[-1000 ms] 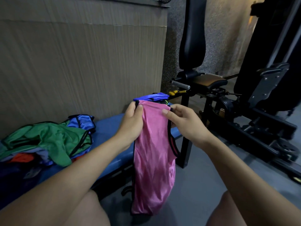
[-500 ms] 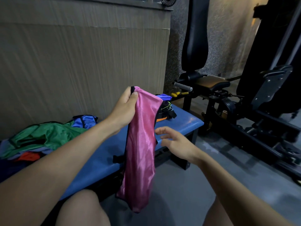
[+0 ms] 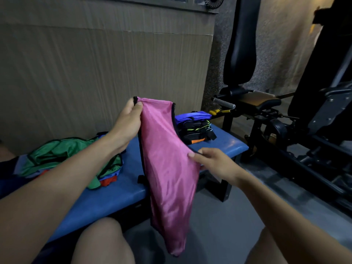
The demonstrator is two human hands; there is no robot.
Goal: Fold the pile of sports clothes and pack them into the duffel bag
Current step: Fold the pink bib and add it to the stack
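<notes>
A: Hands status?

B: Left hand pinches the top corner of the shiny pink mesh vest with black edging, thumb and fingers curled on the trim. Right hand grips the vest's right edge about halfway down, thumb on the front, fingers behind the cloth.

A: Where's the vest?

B: Hanging in the air at centre, over the front edge of the blue padded worktop. Lower end dangles between the knees, above the grey floor.

A: Open room?

B: Bare blue strip on the worktop from centre toward 7 o'clock. At 9 o'clock, a loose heap of green, blue and red clothes. At 1 o'clock, a folded stack of blue and black garments near the worktop's far end. Black gym machine fills 2 to 3 o'clock, just beyond that end.

A: Anything hidden?

B: The vest covers the middle of the worktop and part of the stack. The left arm crosses the heap, whose left end is dark and hard to read. No duffel bag in view.
</notes>
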